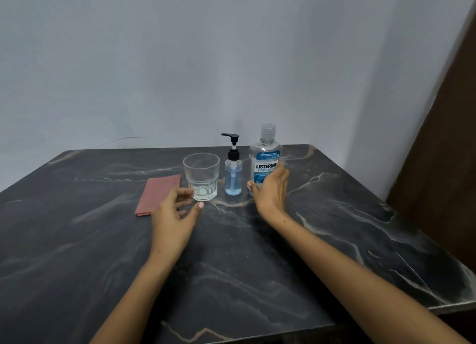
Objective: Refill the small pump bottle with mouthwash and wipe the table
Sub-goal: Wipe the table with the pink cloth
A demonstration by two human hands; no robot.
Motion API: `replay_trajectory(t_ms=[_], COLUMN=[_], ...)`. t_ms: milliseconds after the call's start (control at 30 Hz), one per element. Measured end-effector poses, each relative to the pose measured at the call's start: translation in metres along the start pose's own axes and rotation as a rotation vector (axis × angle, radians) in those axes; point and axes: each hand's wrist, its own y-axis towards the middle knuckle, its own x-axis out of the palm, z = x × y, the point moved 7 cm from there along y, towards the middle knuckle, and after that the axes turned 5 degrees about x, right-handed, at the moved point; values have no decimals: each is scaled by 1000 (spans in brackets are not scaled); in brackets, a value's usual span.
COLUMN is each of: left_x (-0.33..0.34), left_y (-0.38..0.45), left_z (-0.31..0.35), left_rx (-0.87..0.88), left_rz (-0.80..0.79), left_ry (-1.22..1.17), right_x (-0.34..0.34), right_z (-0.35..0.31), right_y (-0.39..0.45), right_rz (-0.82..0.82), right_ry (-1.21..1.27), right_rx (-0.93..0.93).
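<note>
Your right hand (270,189) is at the mouthwash bottle (265,160), which stands upright near the table's (347,215) far edge, toward the far right corner. The thumb lies at the near left of the bottle's base and the fingers reach up across the label, spread wide to match the broad body. Whether they have closed firmly on it you cannot tell from here; they look to be touching but not yet wrapped round it. The cap is on, so judging by that, pouring has not begun.

Your left hand (177,209) hangs loose with relaxed fingers just in front of the glass (202,176), holding nothing; its fingertips are close to the glass's base but appear apart from it. It looks placed to steady or take whatever comes next.

The small pump bottle (233,173), the thing you are to refill, stands upright between the glass and the mouthwash bottle, just left of your right thumb and untouched. Its pump head is screwed on and blue liquid shows in it, roughly halfway up. You will likely need to unscrew that pump before filling.

The folded pink cloth (158,195) lies flat to the left of the glass, within reach of your left hand for wiping later.
</note>
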Motion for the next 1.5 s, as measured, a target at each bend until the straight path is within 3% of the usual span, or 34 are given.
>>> replay_trajectory(t_ms=[533, 700, 833, 900, 1033, 1267, 1367, 1500], left_x=[-3, -29, -68, -84, -94, -96, -95, -92], left_y=[-1, 3, 3, -1, -3, -4, -6, -8], left_z=[1, 4, -5, -12, -21, -19, -17, -15], left_rx=[-45, -29, -41, -60, -104, -82, -72, -70], left_rz=[8, 112, 166, 215, 264, 264, 254, 225], left_ry=[9, 26, 84, 122, 90, 86, 86, 113], right_x=[0, -4, 45, 82, 142, 187, 189, 184], right_z=[-7, -46, -85, -97, -117, -129, -130, -127], right_y=[0, -57, -96, -105, -108, -104, -101, -92], right_rz=[-10, -72, -398, -567, -750, -873, -825, -747], right_ry=[3, 39, -54, -150, -333, -492, -436, -114], right_rx=[88, -231, -550, -591, -599, -541, -510, -252])
